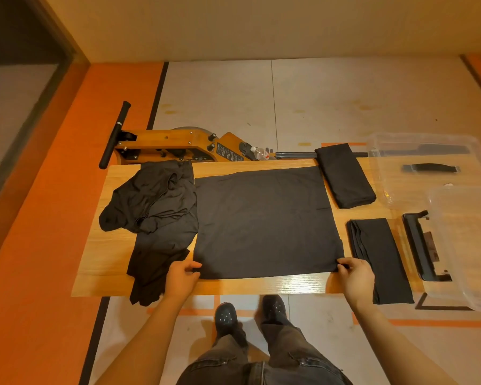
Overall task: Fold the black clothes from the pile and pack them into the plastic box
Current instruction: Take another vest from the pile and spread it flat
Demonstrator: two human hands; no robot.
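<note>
A black garment lies spread flat as a wide rectangle in the middle of the wooden table. My left hand pinches its near left corner and my right hand pinches its near right corner. A crumpled pile of black clothes lies at the table's left, one piece hanging over the front edge. Two folded black pieces lie on the right: one at the back, one near the front. The clear plastic box stands at the back right.
A clear lid with black latches lies at the front right, overhanging the table. Behind the table stands a wooden rowing machine with a black handle and a plastic bottle. My feet are below the table's front edge.
</note>
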